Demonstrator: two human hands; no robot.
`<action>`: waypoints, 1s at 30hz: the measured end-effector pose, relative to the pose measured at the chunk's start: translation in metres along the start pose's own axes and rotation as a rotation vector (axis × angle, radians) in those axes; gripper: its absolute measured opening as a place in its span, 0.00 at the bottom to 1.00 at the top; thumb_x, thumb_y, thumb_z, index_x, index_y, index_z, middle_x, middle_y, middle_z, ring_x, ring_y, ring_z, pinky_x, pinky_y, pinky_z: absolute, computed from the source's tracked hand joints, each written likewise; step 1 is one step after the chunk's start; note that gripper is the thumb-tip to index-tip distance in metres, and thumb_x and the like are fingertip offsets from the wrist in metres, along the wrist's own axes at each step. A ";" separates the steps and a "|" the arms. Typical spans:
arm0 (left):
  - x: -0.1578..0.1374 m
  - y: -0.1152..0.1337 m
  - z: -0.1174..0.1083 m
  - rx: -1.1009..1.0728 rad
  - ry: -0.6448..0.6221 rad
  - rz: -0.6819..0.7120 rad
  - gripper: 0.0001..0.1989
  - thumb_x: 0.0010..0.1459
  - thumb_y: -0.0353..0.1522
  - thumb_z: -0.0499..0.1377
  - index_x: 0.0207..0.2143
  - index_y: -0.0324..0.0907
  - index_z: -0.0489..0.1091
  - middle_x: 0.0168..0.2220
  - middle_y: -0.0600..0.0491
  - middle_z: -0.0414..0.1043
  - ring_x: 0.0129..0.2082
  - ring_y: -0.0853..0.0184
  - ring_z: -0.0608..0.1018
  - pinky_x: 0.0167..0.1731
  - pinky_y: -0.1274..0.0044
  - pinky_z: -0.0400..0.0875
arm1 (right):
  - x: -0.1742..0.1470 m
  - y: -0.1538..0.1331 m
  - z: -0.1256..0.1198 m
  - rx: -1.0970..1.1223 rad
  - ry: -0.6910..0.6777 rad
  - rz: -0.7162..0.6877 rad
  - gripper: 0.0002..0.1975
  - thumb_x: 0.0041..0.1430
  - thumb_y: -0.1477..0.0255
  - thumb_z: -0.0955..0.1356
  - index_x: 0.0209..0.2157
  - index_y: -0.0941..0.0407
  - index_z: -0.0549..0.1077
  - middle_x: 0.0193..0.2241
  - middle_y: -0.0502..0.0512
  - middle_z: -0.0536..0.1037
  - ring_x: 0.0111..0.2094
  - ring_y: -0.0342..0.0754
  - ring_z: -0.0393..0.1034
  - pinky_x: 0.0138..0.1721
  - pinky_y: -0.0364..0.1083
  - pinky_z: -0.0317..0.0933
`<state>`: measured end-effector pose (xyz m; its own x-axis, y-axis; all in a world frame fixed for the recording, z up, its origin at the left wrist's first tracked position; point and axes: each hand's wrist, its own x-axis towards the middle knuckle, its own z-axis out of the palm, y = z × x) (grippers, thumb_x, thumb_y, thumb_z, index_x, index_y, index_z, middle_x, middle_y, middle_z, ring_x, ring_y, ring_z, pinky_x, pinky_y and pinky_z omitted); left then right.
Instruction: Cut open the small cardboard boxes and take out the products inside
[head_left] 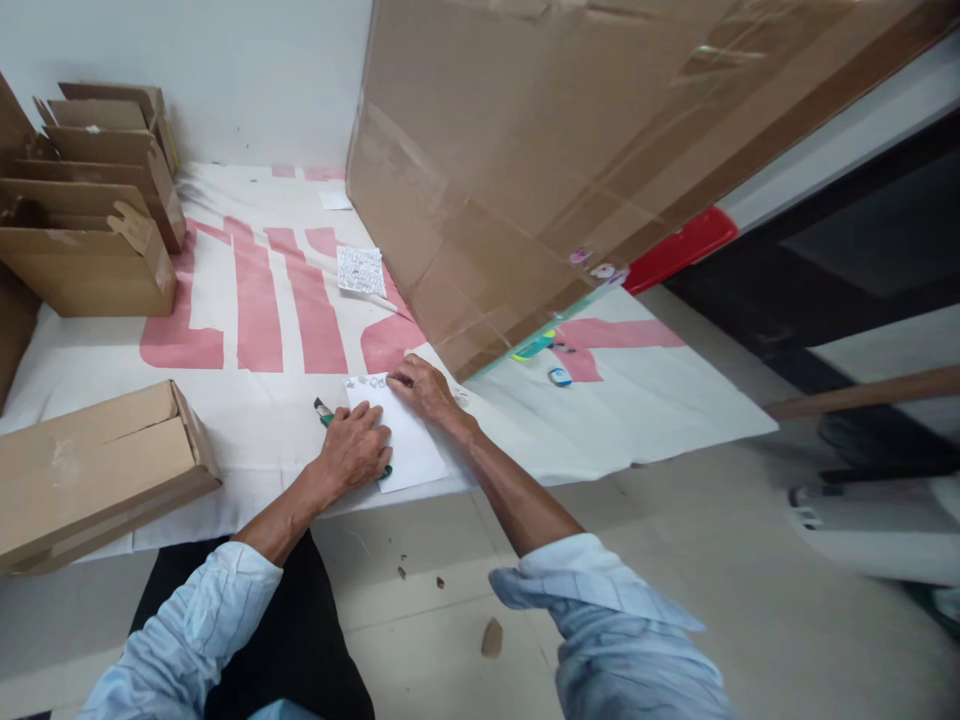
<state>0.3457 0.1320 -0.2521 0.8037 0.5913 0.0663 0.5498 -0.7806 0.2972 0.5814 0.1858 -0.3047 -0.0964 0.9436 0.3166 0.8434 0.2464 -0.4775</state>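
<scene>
A white sheet of paper lies near the table's front edge, with a row of small printed pieces along its far edge. My left hand rests palm down over the sheet's left side, fingers laid out. Beneath it lies a green utility knife, its two ends sticking out and its middle covered. At the sheet's far right corner my right hand has its fingers pressed together; whatever is between the fingertips is hidden. Farther back sits a square of densely printed paper.
A big taped carton stands just beyond my right hand. Several open boxes line the left, and a closed box lies front left. A tape roll and a green-yellow item sit beside the carton. Scraps litter the floor.
</scene>
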 end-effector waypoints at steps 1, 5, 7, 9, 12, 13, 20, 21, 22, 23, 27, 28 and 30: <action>0.000 0.000 0.000 0.001 -0.002 0.001 0.10 0.70 0.35 0.57 0.39 0.41 0.77 0.54 0.41 0.75 0.58 0.50 0.72 0.51 0.58 0.66 | 0.000 0.000 0.001 -0.003 0.005 -0.008 0.06 0.63 0.71 0.67 0.31 0.52 0.73 0.33 0.54 0.75 0.36 0.51 0.69 0.43 0.50 0.66; -0.001 0.000 0.000 0.010 -0.021 -0.008 0.10 0.70 0.35 0.57 0.41 0.41 0.77 0.55 0.41 0.74 0.60 0.50 0.71 0.53 0.59 0.66 | -0.002 -0.003 0.003 -0.031 0.014 -0.028 0.05 0.64 0.71 0.66 0.32 0.51 0.71 0.35 0.56 0.75 0.39 0.54 0.68 0.48 0.53 0.66; -0.001 -0.002 0.000 0.010 -0.024 -0.005 0.11 0.70 0.35 0.56 0.42 0.42 0.77 0.56 0.42 0.74 0.61 0.50 0.71 0.54 0.60 0.66 | -0.002 -0.005 0.004 -0.057 0.008 -0.027 0.05 0.65 0.72 0.66 0.33 0.51 0.71 0.37 0.57 0.76 0.40 0.55 0.68 0.49 0.53 0.67; -0.002 -0.004 -0.001 0.004 -0.031 0.012 0.11 0.70 0.36 0.56 0.43 0.42 0.76 0.56 0.42 0.74 0.62 0.51 0.70 0.55 0.60 0.66 | -0.003 -0.007 0.005 -0.077 0.004 -0.020 0.05 0.66 0.72 0.65 0.34 0.51 0.71 0.38 0.58 0.76 0.41 0.55 0.68 0.50 0.53 0.67; -0.005 -0.008 -0.002 -0.008 -0.050 0.034 0.09 0.69 0.35 0.57 0.43 0.42 0.76 0.58 0.42 0.74 0.62 0.51 0.71 0.57 0.60 0.66 | -0.004 -0.010 0.006 -0.093 0.012 -0.020 0.06 0.67 0.72 0.65 0.35 0.51 0.72 0.38 0.58 0.76 0.43 0.57 0.68 0.51 0.54 0.66; -0.006 -0.009 -0.003 -0.011 -0.055 0.039 0.09 0.69 0.35 0.58 0.43 0.41 0.76 0.57 0.42 0.74 0.62 0.52 0.71 0.58 0.60 0.66 | -0.004 -0.012 0.006 -0.097 0.016 -0.021 0.06 0.67 0.72 0.65 0.35 0.51 0.72 0.38 0.58 0.76 0.43 0.57 0.68 0.51 0.55 0.66; -0.014 -0.014 -0.006 -0.011 -0.047 0.048 0.10 0.71 0.37 0.58 0.40 0.41 0.76 0.52 0.45 0.76 0.57 0.56 0.74 0.55 0.64 0.66 | -0.009 -0.027 0.000 -0.134 0.055 -0.013 0.09 0.70 0.74 0.63 0.40 0.52 0.74 0.43 0.60 0.75 0.44 0.55 0.70 0.48 0.51 0.67; -0.015 -0.014 -0.005 -0.008 -0.045 0.048 0.11 0.71 0.37 0.57 0.40 0.41 0.76 0.52 0.45 0.76 0.57 0.56 0.74 0.55 0.63 0.66 | -0.010 -0.030 0.000 -0.139 0.058 -0.017 0.09 0.70 0.74 0.63 0.41 0.53 0.75 0.43 0.60 0.75 0.44 0.55 0.70 0.48 0.51 0.67; -0.016 -0.013 -0.005 -0.005 -0.043 0.048 0.12 0.71 0.38 0.57 0.39 0.41 0.76 0.52 0.45 0.76 0.58 0.56 0.74 0.55 0.63 0.66 | -0.011 -0.033 0.000 -0.142 0.056 -0.026 0.09 0.71 0.74 0.63 0.41 0.53 0.76 0.43 0.60 0.75 0.45 0.55 0.70 0.49 0.51 0.67; -0.016 -0.013 -0.005 -0.003 -0.042 0.047 0.12 0.71 0.38 0.57 0.39 0.41 0.76 0.52 0.44 0.76 0.58 0.55 0.74 0.55 0.63 0.66 | -0.011 -0.036 0.001 -0.144 0.049 -0.037 0.10 0.71 0.74 0.63 0.41 0.53 0.76 0.43 0.60 0.75 0.45 0.55 0.70 0.49 0.51 0.67; -0.016 -0.013 -0.003 0.001 -0.035 0.044 0.12 0.71 0.38 0.58 0.39 0.41 0.76 0.52 0.44 0.76 0.59 0.54 0.73 0.56 0.62 0.65 | -0.014 -0.047 0.007 -0.144 0.003 -0.083 0.11 0.71 0.73 0.64 0.43 0.52 0.80 0.41 0.58 0.76 0.44 0.54 0.71 0.46 0.49 0.67; -0.016 -0.013 -0.003 0.001 -0.034 0.044 0.12 0.71 0.38 0.57 0.39 0.41 0.76 0.53 0.44 0.76 0.59 0.55 0.73 0.56 0.62 0.65 | -0.015 -0.049 0.009 -0.145 -0.009 -0.092 0.11 0.71 0.73 0.64 0.43 0.52 0.80 0.41 0.58 0.76 0.44 0.53 0.71 0.46 0.49 0.67; -0.016 -0.013 -0.002 0.002 -0.032 0.042 0.12 0.72 0.38 0.57 0.40 0.41 0.76 0.54 0.43 0.76 0.59 0.55 0.73 0.56 0.62 0.65 | -0.016 -0.052 0.012 -0.150 -0.028 -0.105 0.12 0.71 0.74 0.64 0.43 0.51 0.81 0.40 0.58 0.77 0.43 0.53 0.71 0.45 0.48 0.67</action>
<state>0.3253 0.1329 -0.2551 0.8331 0.5511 0.0478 0.5158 -0.8051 0.2928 0.5328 0.1609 -0.2943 -0.2011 0.9207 0.3345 0.8971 0.3102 -0.3146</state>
